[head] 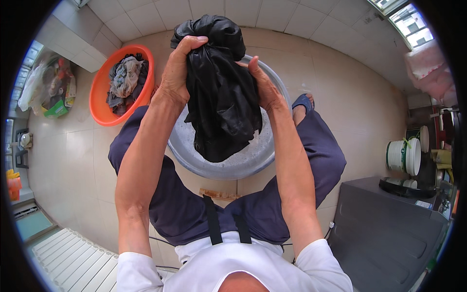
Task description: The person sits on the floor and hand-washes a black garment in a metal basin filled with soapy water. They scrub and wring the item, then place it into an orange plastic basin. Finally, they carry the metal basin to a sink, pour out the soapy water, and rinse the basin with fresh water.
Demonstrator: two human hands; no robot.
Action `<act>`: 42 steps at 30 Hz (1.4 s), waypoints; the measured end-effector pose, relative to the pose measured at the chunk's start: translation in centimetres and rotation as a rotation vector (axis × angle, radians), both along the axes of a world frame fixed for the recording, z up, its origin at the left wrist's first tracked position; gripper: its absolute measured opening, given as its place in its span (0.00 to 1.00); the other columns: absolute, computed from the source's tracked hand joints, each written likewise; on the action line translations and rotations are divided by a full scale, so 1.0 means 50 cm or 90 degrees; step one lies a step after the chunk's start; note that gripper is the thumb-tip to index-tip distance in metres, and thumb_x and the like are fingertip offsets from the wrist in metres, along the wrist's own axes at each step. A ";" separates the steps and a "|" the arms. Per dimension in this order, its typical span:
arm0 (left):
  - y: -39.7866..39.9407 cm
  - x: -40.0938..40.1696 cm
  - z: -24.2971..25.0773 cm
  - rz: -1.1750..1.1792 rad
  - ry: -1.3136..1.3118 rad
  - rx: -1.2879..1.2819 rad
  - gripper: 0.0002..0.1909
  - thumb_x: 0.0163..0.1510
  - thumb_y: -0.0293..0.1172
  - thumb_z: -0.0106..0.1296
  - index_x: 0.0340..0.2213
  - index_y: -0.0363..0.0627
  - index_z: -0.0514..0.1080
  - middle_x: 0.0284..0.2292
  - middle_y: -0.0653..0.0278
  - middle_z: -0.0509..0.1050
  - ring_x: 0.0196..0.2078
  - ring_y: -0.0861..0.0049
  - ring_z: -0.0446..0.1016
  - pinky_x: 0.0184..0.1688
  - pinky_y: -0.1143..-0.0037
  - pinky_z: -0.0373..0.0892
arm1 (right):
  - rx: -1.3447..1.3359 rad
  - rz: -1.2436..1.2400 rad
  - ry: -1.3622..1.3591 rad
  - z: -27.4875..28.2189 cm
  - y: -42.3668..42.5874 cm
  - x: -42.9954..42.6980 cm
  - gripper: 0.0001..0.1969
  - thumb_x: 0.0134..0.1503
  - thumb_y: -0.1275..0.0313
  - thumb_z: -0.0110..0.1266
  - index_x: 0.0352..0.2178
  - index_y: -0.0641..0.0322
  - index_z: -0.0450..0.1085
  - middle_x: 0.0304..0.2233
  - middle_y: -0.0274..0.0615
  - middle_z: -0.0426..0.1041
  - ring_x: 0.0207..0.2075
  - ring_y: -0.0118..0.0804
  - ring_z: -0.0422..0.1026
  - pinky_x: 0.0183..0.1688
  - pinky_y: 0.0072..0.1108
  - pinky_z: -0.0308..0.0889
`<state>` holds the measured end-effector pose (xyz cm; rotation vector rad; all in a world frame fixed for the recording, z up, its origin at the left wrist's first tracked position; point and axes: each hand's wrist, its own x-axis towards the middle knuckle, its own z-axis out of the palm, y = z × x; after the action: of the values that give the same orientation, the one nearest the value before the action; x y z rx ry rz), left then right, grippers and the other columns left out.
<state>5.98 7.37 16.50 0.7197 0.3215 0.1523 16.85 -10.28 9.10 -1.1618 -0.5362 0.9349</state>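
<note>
A wet-looking black garment [222, 98] hangs in a bunch between my two hands, above a round metal basin [219, 173]. My left hand [177, 69] grips its upper left side, with the thumb lying across the dark cloth. At the right side, my right hand [264, 85] holds the cloth with its thumb pointing up; most of its fingers are hidden behind the fabric. Sudsy water [189, 135] shows in the basin around the garment's lower end. The basin stands on the floor between my legs.
An orange plastic tub [96, 98] of bunched clothes [126, 78] stands at the left. Bagged items [54, 87] lie beyond it. On the right are a white bucket [403, 157] and a dark grey appliance [386, 226]. A wooden piece [219, 194] lies before me, and a slatted white panel [76, 259] lower left.
</note>
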 end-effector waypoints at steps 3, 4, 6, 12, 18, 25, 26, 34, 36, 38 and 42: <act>0.001 0.014 -0.006 0.015 0.002 -0.067 0.13 0.54 0.32 0.57 0.39 0.39 0.77 0.32 0.60 0.82 0.31 0.72 0.82 0.39 0.72 0.82 | 0.022 0.014 0.100 -0.059 0.012 0.018 0.58 0.47 0.25 0.50 0.60 0.69 0.66 0.57 0.49 0.72 0.58 0.39 0.71 0.62 0.27 0.65; 0.005 0.015 -0.009 0.020 0.004 -0.078 0.12 0.55 0.32 0.56 0.39 0.39 0.77 0.33 0.60 0.82 0.31 0.72 0.82 0.39 0.72 0.81 | 0.027 0.039 0.183 -0.049 0.007 -0.004 0.58 0.46 0.24 0.50 0.61 0.69 0.65 0.57 0.49 0.72 0.58 0.39 0.70 0.63 0.27 0.65; 0.001 0.021 -0.004 0.064 -0.021 -0.029 0.12 0.55 0.31 0.56 0.40 0.39 0.77 0.33 0.61 0.81 0.31 0.73 0.82 0.39 0.73 0.81 | 0.032 0.067 0.264 -0.057 0.004 -0.014 0.59 0.45 0.24 0.51 0.62 0.68 0.64 0.57 0.48 0.72 0.59 0.39 0.70 0.63 0.28 0.65; 0.016 0.053 -0.001 0.272 -0.166 0.379 0.09 0.54 0.26 0.58 0.39 0.41 0.78 0.32 0.69 0.79 0.30 0.83 0.76 0.36 0.79 0.74 | 0.124 0.095 0.156 -0.016 0.005 -0.030 0.41 0.49 0.69 0.71 0.63 0.68 0.62 0.56 0.43 0.72 0.54 0.35 0.73 0.56 0.25 0.69; 0.017 0.071 -0.056 0.358 -0.077 0.649 0.04 0.50 0.26 0.62 0.29 0.37 0.79 0.29 0.76 0.77 0.29 0.88 0.72 0.35 0.80 0.70 | -0.062 -0.044 -0.151 0.035 0.059 -0.082 0.26 0.43 0.75 0.63 0.47 0.70 0.72 0.38 0.36 0.78 0.39 0.30 0.75 0.48 0.23 0.71; -0.015 0.033 -0.023 0.204 -0.038 0.526 0.22 0.53 0.43 0.67 0.39 0.35 0.77 0.36 0.64 0.78 0.40 0.79 0.75 0.47 0.76 0.72 | -0.121 -0.265 -0.388 0.055 0.049 -0.079 0.26 0.40 0.71 0.67 0.44 0.62 0.73 0.33 0.45 0.80 0.38 0.40 0.80 0.46 0.29 0.73; -0.026 0.026 -0.024 0.178 -0.087 0.567 0.28 0.52 0.47 0.69 0.43 0.36 0.75 0.39 0.63 0.77 0.43 0.76 0.75 0.50 0.74 0.72 | -0.132 -0.313 -0.424 0.071 0.044 -0.072 0.24 0.40 0.69 0.67 0.42 0.61 0.73 0.33 0.47 0.81 0.39 0.44 0.81 0.46 0.31 0.74; -0.062 0.009 -0.037 0.008 -0.063 0.427 0.26 0.55 0.43 0.66 0.48 0.38 0.74 0.43 0.62 0.78 0.44 0.78 0.77 0.49 0.76 0.74 | -0.081 -0.473 -0.741 0.086 0.082 -0.103 0.42 0.46 0.73 0.64 0.62 0.74 0.55 0.49 0.58 0.67 0.53 0.58 0.68 0.57 0.40 0.65; -0.053 0.007 -0.027 0.018 -0.075 0.375 0.21 0.56 0.41 0.65 0.46 0.39 0.76 0.40 0.63 0.78 0.41 0.80 0.77 0.46 0.76 0.75 | -0.060 -0.428 -0.711 0.096 0.076 -0.126 0.46 0.46 0.74 0.63 0.64 0.77 0.49 0.50 0.61 0.65 0.55 0.59 0.65 0.59 0.39 0.62; -0.037 0.008 -0.013 0.047 -0.087 0.317 0.12 0.58 0.34 0.63 0.41 0.43 0.78 0.35 0.67 0.80 0.34 0.83 0.78 0.37 0.78 0.77 | 0.021 -0.317 -0.630 0.103 0.064 -0.150 0.54 0.46 0.74 0.60 0.68 0.83 0.36 0.54 0.66 0.59 0.60 0.59 0.58 0.65 0.36 0.55; -0.011 0.006 0.007 0.054 -0.107 0.338 0.19 0.53 0.37 0.66 0.44 0.42 0.77 0.37 0.65 0.79 0.36 0.80 0.79 0.41 0.76 0.78 | 0.168 -0.214 -0.264 0.146 0.032 -0.154 0.44 0.55 0.71 0.59 0.69 0.73 0.45 0.62 0.67 0.60 0.66 0.53 0.61 0.68 0.36 0.56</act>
<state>6.30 6.81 16.87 1.2112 0.1490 0.3853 9.15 -8.69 16.38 -1.1616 -0.7443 0.3210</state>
